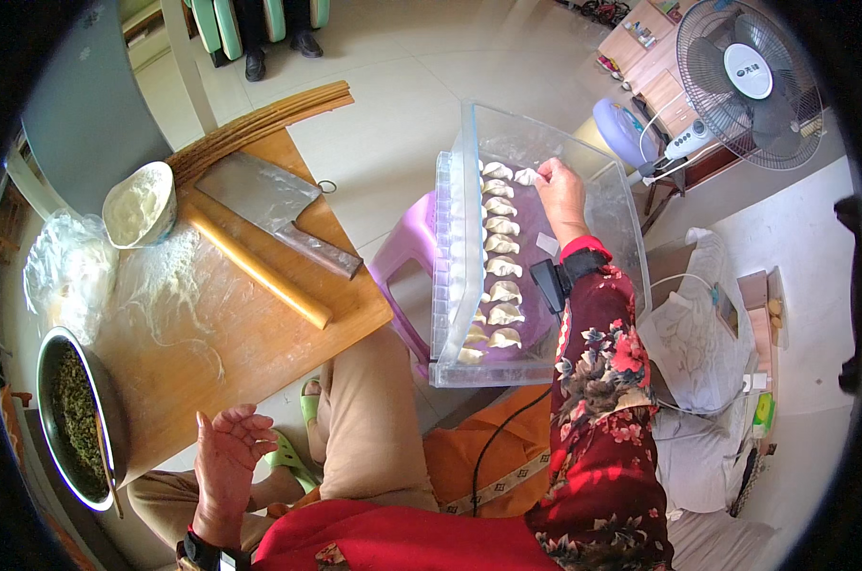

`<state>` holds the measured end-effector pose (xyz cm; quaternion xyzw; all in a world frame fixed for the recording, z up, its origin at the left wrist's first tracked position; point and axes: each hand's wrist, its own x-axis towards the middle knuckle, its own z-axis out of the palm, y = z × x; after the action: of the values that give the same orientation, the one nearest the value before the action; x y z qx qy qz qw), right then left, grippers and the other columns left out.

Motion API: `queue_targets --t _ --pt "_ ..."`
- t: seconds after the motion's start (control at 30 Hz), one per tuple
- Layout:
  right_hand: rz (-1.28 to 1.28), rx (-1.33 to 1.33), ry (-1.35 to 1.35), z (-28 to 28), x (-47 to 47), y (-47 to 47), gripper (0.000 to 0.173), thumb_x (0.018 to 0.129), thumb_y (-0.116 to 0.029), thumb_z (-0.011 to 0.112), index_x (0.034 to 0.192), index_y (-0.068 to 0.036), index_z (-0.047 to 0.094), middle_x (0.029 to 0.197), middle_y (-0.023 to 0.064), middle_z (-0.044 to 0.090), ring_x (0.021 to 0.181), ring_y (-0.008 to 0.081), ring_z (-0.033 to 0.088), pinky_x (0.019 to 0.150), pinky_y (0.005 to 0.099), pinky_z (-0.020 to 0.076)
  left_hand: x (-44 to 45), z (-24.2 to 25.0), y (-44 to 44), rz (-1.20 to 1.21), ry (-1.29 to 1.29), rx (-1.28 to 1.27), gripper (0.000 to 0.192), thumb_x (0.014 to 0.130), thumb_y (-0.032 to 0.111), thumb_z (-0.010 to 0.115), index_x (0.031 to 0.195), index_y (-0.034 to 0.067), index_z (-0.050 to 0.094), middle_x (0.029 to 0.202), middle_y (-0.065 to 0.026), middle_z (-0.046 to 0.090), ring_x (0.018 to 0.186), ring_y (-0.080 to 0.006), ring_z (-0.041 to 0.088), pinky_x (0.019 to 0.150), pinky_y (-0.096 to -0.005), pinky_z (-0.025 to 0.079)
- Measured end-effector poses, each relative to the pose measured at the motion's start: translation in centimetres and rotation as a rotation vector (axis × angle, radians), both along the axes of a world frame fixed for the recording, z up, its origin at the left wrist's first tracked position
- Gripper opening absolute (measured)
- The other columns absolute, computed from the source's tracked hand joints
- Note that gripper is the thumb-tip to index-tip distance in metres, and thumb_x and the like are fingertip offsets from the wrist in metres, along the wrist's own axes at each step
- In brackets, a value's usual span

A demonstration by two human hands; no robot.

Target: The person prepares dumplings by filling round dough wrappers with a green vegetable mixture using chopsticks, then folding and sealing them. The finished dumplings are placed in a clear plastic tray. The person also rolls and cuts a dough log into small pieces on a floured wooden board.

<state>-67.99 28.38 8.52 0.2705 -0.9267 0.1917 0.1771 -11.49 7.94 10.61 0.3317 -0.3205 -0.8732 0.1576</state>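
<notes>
My right hand [563, 196] is inside a clear plastic bin [556, 128], its fingertips pinching a pleated dumpling [526, 176] at the far end. Rows of dumplings [503, 266] lie along the bin's left side. Over my lap, beside the wooden table [274, 357], my left hand [231, 457] is raised, palm up with fingers loosely curled and nothing in it. On the table lie a wooden rolling pin [260, 268] and a cleaver [260, 196] dusted with flour.
A metal bowl of green filling [81, 410], a bowl of flour [142, 203] and a plastic bag [74, 268] line the table's left side. Sticks [274, 118] lie at its far edge. A purple stool [409, 250] stands under the bin; an electric fan [748, 78] is at upper right.
</notes>
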Motion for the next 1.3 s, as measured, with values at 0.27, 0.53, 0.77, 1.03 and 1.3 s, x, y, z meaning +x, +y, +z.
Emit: queue_targets --t 0.27,0.53,0.77,1.03,1.3 --pt "0.083 0.01 -0.107 0.1 1.7 -0.4 0.012 0.078 -0.015 0.069 0.089 -0.011 0.064 0.086 0.0084 0.069 0.082 0.0287 0.066 0.071 0.0401 0.051 0.3 -0.2 0.0 0.001 -0.002 -0.005 0.063 0.098 0.056 0.029 0.11 0.0 0.056 0.097 -0.0161 0.065 0.086 -0.0249 0.064 0.078 -0.0365 0.052" --pt "0.129 0.003 -0.094 -0.2 1.4 0.6 0.015 0.082 -0.016 0.063 0.095 -0.012 0.068 0.089 0.0097 0.069 0.085 0.03 0.066 0.074 0.0394 0.0516 0.7 -0.4 -0.1 -0.009 0.074 0.02 0.061 0.099 0.054 0.03 0.11 0.0 0.057 0.099 -0.017 0.065 0.09 -0.0269 0.063 0.082 -0.0391 0.05" --pt "0.284 -0.05 -0.17 4.4 4.8 3.3 0.014 0.084 -0.01 0.062 0.096 -0.002 0.066 0.087 0.0126 0.068 0.079 0.0207 0.065 0.074 0.0316 0.0502 1.7 0.8 0.0 -0.05 0.102 -0.041 0.046 0.101 0.043 0.034 0.112 0.005 0.056 0.106 -0.0149 0.063 0.097 -0.0272 0.061 0.087 -0.0405 0.048" --pt "0.376 -0.332 -0.268 12.6 15.5 -2.2 0.013 0.082 0.003 0.065 0.083 -0.005 0.055 0.07 -0.0041 0.051 0.061 0.0034 0.045 0.051 0.0204 0.0376 3.6 4.8 -0.5 -0.024 0.108 -0.257 0.031 0.1 0.028 0.047 0.088 0.003 0.06 0.101 -0.0098 0.063 0.089 -0.0163 0.06 0.079 -0.0312 0.051" --pt "0.98 -0.232 -0.202 10.4 33.1 -20.2 0.02 0.083 0.007 0.051 0.098 -0.005 0.056 0.082 -0.0005 0.057 0.068 0.0078 0.056 0.059 0.0236 0.0487 7.1 9.1 -1.9 0.144 0.263 -0.379 0.025 0.096 0.017 0.052 0.116 0.001 0.054 0.102 -0.0082 0.062 0.085 -0.0159 0.062 0.073 -0.0314 0.054"
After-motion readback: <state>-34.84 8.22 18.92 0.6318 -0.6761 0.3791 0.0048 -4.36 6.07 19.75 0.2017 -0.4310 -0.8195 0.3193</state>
